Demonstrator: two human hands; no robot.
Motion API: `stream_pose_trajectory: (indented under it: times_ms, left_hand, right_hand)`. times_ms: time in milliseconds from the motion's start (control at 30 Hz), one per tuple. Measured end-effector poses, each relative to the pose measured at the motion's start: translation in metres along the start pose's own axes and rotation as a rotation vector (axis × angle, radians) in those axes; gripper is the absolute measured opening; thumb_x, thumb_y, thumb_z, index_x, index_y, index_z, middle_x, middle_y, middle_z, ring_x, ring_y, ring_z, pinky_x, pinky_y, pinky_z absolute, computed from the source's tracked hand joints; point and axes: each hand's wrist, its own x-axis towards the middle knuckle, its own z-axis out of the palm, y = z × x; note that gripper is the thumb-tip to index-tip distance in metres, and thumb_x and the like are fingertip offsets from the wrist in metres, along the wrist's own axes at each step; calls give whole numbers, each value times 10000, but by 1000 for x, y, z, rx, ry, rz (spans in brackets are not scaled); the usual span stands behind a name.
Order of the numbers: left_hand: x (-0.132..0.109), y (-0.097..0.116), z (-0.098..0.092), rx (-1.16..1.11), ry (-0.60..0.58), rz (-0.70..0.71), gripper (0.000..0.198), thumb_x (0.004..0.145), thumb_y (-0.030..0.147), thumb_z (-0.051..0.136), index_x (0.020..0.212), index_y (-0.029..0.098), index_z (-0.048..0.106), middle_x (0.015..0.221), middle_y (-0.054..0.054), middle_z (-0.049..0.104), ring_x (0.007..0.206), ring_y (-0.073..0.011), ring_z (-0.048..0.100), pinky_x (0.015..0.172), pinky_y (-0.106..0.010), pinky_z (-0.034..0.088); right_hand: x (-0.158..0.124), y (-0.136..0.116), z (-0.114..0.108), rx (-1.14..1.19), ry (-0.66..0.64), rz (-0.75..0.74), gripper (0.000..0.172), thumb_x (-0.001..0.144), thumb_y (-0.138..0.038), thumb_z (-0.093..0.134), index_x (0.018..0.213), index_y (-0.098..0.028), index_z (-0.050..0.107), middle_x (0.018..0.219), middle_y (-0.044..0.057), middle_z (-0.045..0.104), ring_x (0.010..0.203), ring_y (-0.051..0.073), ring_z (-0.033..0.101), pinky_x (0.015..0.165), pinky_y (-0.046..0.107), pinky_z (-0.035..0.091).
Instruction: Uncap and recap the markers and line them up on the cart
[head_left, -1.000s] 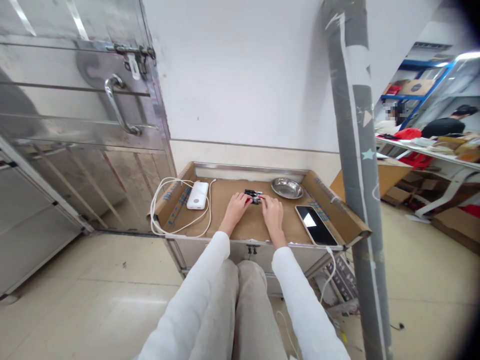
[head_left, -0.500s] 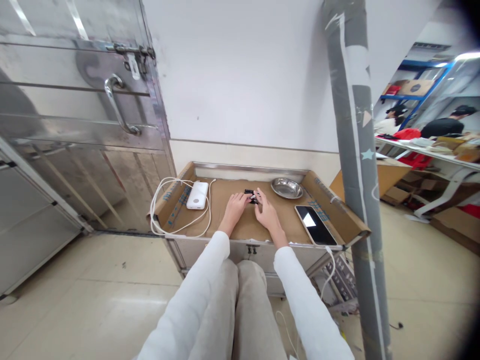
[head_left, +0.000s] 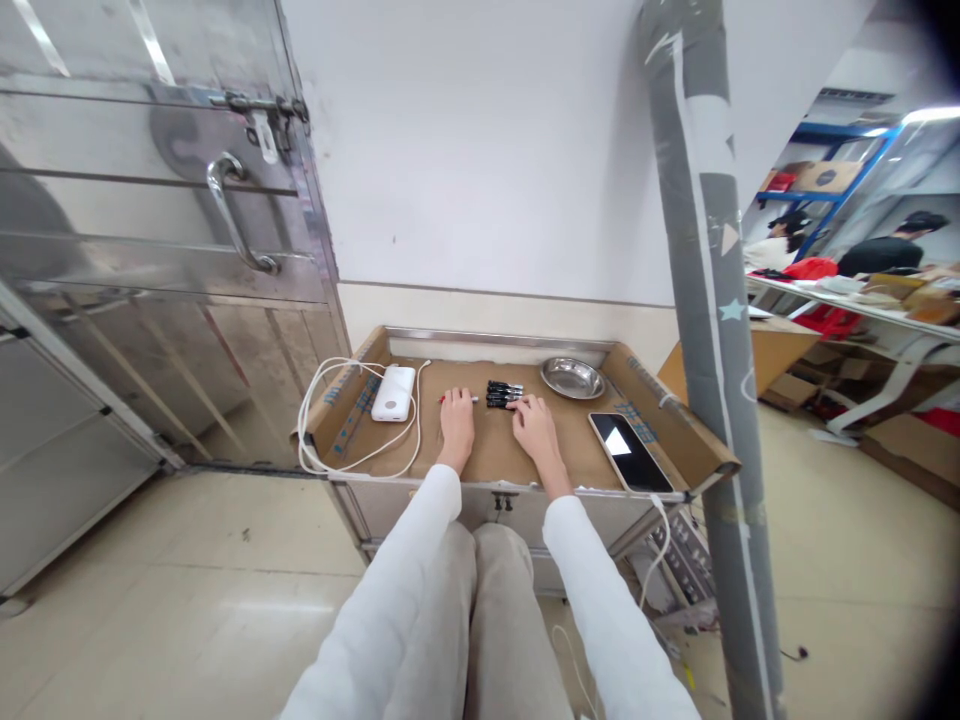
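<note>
My left hand (head_left: 457,425) lies low over the cardboard-lined top, its fingers closed on a slim marker; a red end and a whitish end (head_left: 474,399) stick out on either side of the fingers. To its right, several black markers (head_left: 501,391) lie side by side in a small stack of rows, their pale ends pointing right. The fingertips of my right hand (head_left: 536,430) are bent and pinch the lower right end of this group, at the nearest black marker. The middle of the left marker is hidden under my fingers.
A white power bank (head_left: 394,393) with a looped white cable (head_left: 306,420) is on the left. At right are a round metal dish (head_left: 573,378) and a phone (head_left: 630,452). Folded cardboard (head_left: 664,415) edges the cart; a wrapped grey pole (head_left: 709,300) stands beside it.
My hands have moved apart from the middle. The left hand went left with the red-ended marker, while the right slid slightly right and nearer, uncovering the row of black markers.
</note>
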Motion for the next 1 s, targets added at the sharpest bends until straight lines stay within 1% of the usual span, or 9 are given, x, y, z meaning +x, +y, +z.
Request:
stream_pose_trajectory:
  times_ms: [100,167,300,367,467,600,767,1000]
  left_hand:
    - [1,1,-1,44,-42,17,229,902,70,317,894,157,529,894,-102,580,910,-225,531,826,-380,437]
    - [2,4,-2,63,-64,62,222,899,69,320,942,143,525,934,-115,574,919,-226,539,825,-372,442]
    - [1,9,-4,-27,-146,214,156,914,169,374,961,149,522,950,-105,563,849,-209,565,755,-328,465]
    - [-1,10,-4,-69,-183,244,110,896,206,436,943,160,525,931,-87,562,832,-204,570,752,-324,470]
    - [-4,9,-4,-89,-214,244,82,855,197,510,923,157,534,924,-83,566,887,-217,565,821,-351,465]
    - [-4,6,-4,-142,-270,238,84,867,149,484,912,157,555,938,-76,572,922,-203,558,881,-356,450]
    - [-2,4,-2,-280,-326,239,94,870,151,503,916,164,583,962,-66,566,952,-185,555,909,-340,448]
    - [0,4,-1,-460,-362,273,105,862,137,509,883,171,606,956,-61,588,948,-177,575,927,-342,455]
  right_hand:
    - [0,1,3,-24,4,6,277,843,-131,407,933,-202,659,949,84,597,907,223,494,823,344,387]
    - [0,2,5,-39,1,7,273,848,-138,407,935,-202,658,943,86,597,909,225,494,816,344,381]
    - [1,4,8,-58,-26,14,236,852,-155,417,931,-193,636,950,84,602,898,219,501,820,337,374]
    - [1,6,10,-70,-32,26,200,848,-166,435,925,-186,619,945,81,603,895,218,503,821,332,370]
    - [1,7,12,-93,-39,52,157,836,-180,469,930,-177,595,925,74,604,899,221,502,815,327,364]
    - [0,7,12,-116,-65,67,125,847,-216,489,903,-179,594,919,74,597,910,222,498,809,320,356]
    - [1,7,10,-44,-117,1,144,882,-244,478,904,-196,611,943,63,600,908,206,500,815,309,352]
    - [2,12,12,66,-150,-38,161,903,-242,472,929,-204,626,945,50,620,902,198,516,815,303,365]
